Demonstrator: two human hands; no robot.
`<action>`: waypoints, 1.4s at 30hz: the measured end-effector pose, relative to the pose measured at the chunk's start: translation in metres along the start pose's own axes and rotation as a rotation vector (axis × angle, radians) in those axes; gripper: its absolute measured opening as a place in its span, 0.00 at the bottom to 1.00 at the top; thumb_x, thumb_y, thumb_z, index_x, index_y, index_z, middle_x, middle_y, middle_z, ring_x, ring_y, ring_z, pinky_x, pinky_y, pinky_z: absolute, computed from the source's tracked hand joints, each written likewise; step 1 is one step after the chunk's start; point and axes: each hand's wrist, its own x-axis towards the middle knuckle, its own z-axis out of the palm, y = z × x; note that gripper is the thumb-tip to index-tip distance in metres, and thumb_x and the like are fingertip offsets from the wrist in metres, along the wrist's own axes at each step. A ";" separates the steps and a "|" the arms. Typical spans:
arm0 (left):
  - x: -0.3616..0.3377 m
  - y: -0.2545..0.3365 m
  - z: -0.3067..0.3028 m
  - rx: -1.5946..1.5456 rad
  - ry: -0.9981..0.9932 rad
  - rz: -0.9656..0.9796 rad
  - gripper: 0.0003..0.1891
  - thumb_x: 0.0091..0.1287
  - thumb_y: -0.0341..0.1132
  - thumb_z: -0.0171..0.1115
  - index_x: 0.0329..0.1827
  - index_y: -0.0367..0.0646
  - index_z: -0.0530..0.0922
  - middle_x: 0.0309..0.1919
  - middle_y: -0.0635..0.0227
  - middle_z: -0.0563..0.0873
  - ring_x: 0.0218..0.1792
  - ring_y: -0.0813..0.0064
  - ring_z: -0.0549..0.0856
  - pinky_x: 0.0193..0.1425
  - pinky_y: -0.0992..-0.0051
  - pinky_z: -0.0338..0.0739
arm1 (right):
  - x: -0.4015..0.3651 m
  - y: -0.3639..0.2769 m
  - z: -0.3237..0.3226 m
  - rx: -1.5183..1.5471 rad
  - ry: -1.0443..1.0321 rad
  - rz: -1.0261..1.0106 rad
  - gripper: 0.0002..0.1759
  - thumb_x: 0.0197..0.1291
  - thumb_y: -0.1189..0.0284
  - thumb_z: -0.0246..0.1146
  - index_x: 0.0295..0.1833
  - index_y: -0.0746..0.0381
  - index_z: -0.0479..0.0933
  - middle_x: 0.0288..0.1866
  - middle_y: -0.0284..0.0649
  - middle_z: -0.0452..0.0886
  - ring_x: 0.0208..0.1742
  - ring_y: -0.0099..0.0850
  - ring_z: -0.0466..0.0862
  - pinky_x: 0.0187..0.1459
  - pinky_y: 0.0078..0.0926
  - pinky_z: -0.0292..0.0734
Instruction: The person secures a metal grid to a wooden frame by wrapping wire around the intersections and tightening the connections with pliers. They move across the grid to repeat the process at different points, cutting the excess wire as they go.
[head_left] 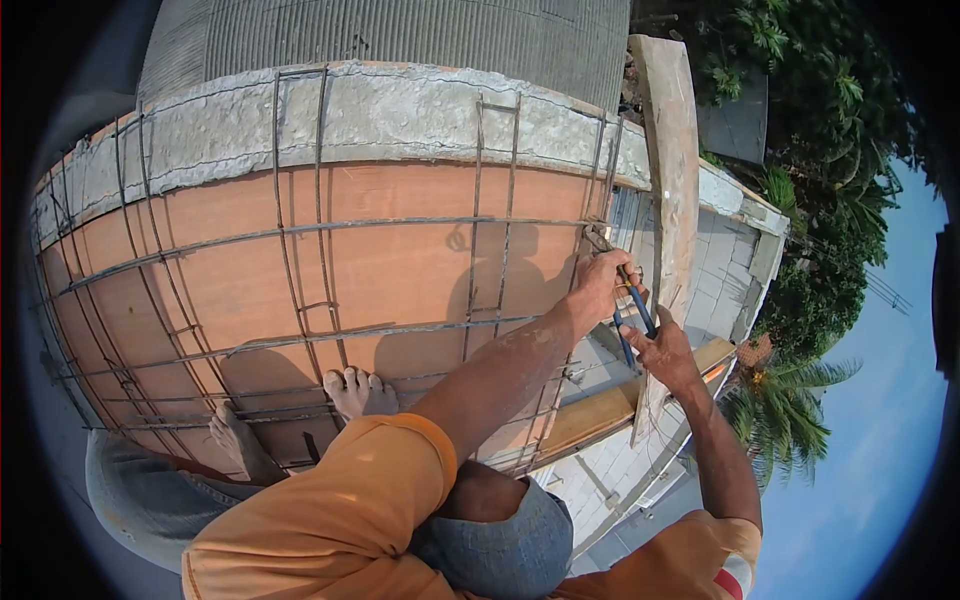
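Note:
A pair of pincers (640,309) with blue handles has its metal jaws at the end of a horizontal reinforcing bar (400,227), where it meets upright bars. My left hand (600,283) is closed around the pincers just below the jaws; its fingers partly hide the tool. Lower down, my right hand (668,355) grips the blue handles, thumb and fingers around them. Whether a tie wire sits in the jaws is too small to tell. Beside both hands stands a rough wooden plank (672,150).
My bare feet (360,393) are among the crossing bars, over orange-brown plywood (400,190). A rough concrete edge (400,110) runs along the far side, with corrugated roofing (400,35) beyond. A wooden beam (590,415) and block wall (715,255) lie right, with trees past them.

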 end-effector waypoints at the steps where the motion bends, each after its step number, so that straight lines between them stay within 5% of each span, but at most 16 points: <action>1: -0.003 0.001 0.005 0.006 0.004 -0.007 0.04 0.63 0.28 0.61 0.30 0.39 0.77 0.22 0.65 0.79 0.22 0.69 0.81 0.30 0.63 0.85 | -0.008 -0.001 0.011 0.007 -0.001 0.007 0.44 0.55 0.49 0.71 0.63 0.73 0.66 0.35 0.44 0.77 0.32 0.32 0.79 0.26 0.24 0.74; 3: -0.001 0.000 0.013 -0.058 0.092 -0.002 0.04 0.62 0.28 0.61 0.30 0.38 0.77 0.22 0.65 0.79 0.21 0.69 0.80 0.29 0.63 0.84 | -0.027 -0.018 0.038 -1.076 0.586 -0.407 0.43 0.56 0.54 0.71 0.65 0.73 0.62 0.38 0.45 0.75 0.36 0.35 0.79 0.32 0.28 0.77; 7: 0.002 -0.004 0.014 0.006 0.125 0.028 0.07 0.63 0.32 0.64 0.34 0.38 0.77 0.25 0.64 0.79 0.23 0.67 0.81 0.31 0.62 0.84 | 0.021 0.034 0.050 -0.990 0.581 -0.230 0.35 0.55 0.65 0.69 0.61 0.75 0.66 0.41 0.46 0.76 0.39 0.43 0.81 0.35 0.34 0.78; 9: -0.003 -0.005 0.008 0.003 0.107 0.009 0.10 0.64 0.35 0.65 0.38 0.38 0.77 0.27 0.63 0.80 0.25 0.66 0.82 0.33 0.62 0.84 | 0.018 0.016 0.027 -0.806 0.539 -0.248 0.24 0.56 0.69 0.66 0.52 0.74 0.71 0.36 0.47 0.78 0.34 0.47 0.82 0.32 0.35 0.77; 12: -0.005 0.000 0.001 -0.009 0.004 -0.033 0.15 0.65 0.40 0.68 0.44 0.38 0.76 0.30 0.62 0.81 0.30 0.65 0.84 0.36 0.62 0.85 | 0.027 0.006 -0.017 0.109 -0.130 0.089 0.10 0.63 0.73 0.60 0.41 0.72 0.77 0.25 0.40 0.77 0.20 0.31 0.74 0.24 0.27 0.68; 13: -0.003 -0.002 -0.004 -0.013 -0.048 -0.075 0.18 0.65 0.42 0.69 0.46 0.38 0.75 0.31 0.62 0.81 0.32 0.64 0.84 0.38 0.63 0.85 | 0.027 0.010 -0.019 0.104 -0.120 0.086 0.10 0.63 0.73 0.60 0.41 0.72 0.77 0.25 0.40 0.77 0.20 0.31 0.74 0.24 0.27 0.68; 15: 0.000 0.002 0.000 -0.007 -0.059 -0.113 0.18 0.64 0.41 0.70 0.47 0.38 0.76 0.35 0.61 0.82 0.35 0.64 0.86 0.39 0.65 0.84 | 0.025 0.009 -0.021 0.779 -0.423 0.279 0.11 0.66 0.71 0.59 0.45 0.69 0.76 0.26 0.36 0.75 0.22 0.25 0.71 0.22 0.25 0.63; 21: 0.004 0.001 0.001 0.043 0.010 -0.029 0.07 0.60 0.29 0.67 0.33 0.36 0.78 0.24 0.59 0.83 0.27 0.62 0.86 0.33 0.62 0.86 | 0.024 0.021 -0.008 1.071 -0.660 0.325 0.13 0.68 0.68 0.59 0.51 0.67 0.75 0.29 0.33 0.73 0.26 0.23 0.70 0.25 0.21 0.63; 25: 0.003 0.002 0.008 0.011 0.059 -0.023 0.07 0.58 0.29 0.67 0.32 0.34 0.78 0.24 0.55 0.82 0.27 0.60 0.86 0.30 0.62 0.85 | 0.019 0.014 -0.014 0.913 -0.596 0.278 0.21 0.67 0.62 0.62 0.55 0.68 0.72 0.30 0.38 0.76 0.27 0.25 0.75 0.27 0.24 0.70; 28: 0.003 0.002 0.008 0.007 0.082 -0.032 0.07 0.58 0.29 0.67 0.30 0.35 0.78 0.24 0.56 0.82 0.27 0.60 0.85 0.31 0.63 0.84 | -0.003 -0.006 -0.004 -0.433 0.210 -0.078 0.47 0.52 0.48 0.73 0.64 0.72 0.62 0.38 0.48 0.81 0.33 0.40 0.81 0.40 0.34 0.78; 29: 0.002 0.001 0.010 0.013 0.094 -0.040 0.08 0.58 0.29 0.67 0.30 0.35 0.77 0.25 0.56 0.82 0.27 0.61 0.85 0.31 0.63 0.84 | -0.013 -0.009 0.014 -0.432 0.211 -0.075 0.47 0.52 0.48 0.73 0.64 0.72 0.62 0.38 0.48 0.81 0.33 0.40 0.81 0.40 0.34 0.78; 31: 0.002 -0.002 0.011 0.003 0.093 -0.025 0.08 0.58 0.29 0.67 0.31 0.35 0.77 0.25 0.57 0.82 0.27 0.61 0.85 0.31 0.63 0.83 | -0.030 -0.018 0.047 -1.083 0.677 -0.334 0.49 0.52 0.55 0.73 0.69 0.75 0.61 0.46 0.53 0.79 0.44 0.43 0.81 0.45 0.37 0.78; 32: 0.002 0.000 0.011 -0.007 0.092 0.005 0.08 0.59 0.29 0.67 0.31 0.35 0.77 0.26 0.57 0.82 0.28 0.61 0.85 0.31 0.64 0.83 | -0.013 -0.003 0.059 -1.160 0.778 -0.278 0.38 0.51 0.65 0.70 0.64 0.73 0.66 0.50 0.52 0.77 0.51 0.43 0.79 0.51 0.36 0.75; 37: 0.001 -0.002 0.011 -0.080 0.048 -0.020 0.09 0.61 0.31 0.68 0.34 0.36 0.76 0.28 0.59 0.81 0.28 0.63 0.85 0.34 0.63 0.85 | 0.010 0.000 0.037 -1.071 0.661 -0.158 0.22 0.51 0.74 0.63 0.53 0.70 0.73 0.39 0.43 0.76 0.44 0.41 0.82 0.41 0.35 0.77; 41: -0.001 -0.001 0.008 -0.064 -0.065 -0.045 0.11 0.63 0.34 0.69 0.38 0.38 0.75 0.28 0.62 0.79 0.29 0.65 0.83 0.38 0.62 0.86 | 0.017 -0.007 -0.004 -0.668 0.472 -0.266 0.11 0.54 0.75 0.60 0.40 0.71 0.77 0.33 0.55 0.80 0.30 0.50 0.84 0.34 0.45 0.79; 42: -0.002 -0.001 0.005 -0.035 -0.062 -0.062 0.12 0.63 0.34 0.69 0.40 0.39 0.75 0.28 0.64 0.79 0.29 0.66 0.83 0.39 0.63 0.85 | 0.019 -0.014 -0.013 -0.482 0.261 -0.085 0.11 0.58 0.70 0.62 0.36 0.70 0.76 0.30 0.50 0.79 0.29 0.40 0.82 0.31 0.40 0.78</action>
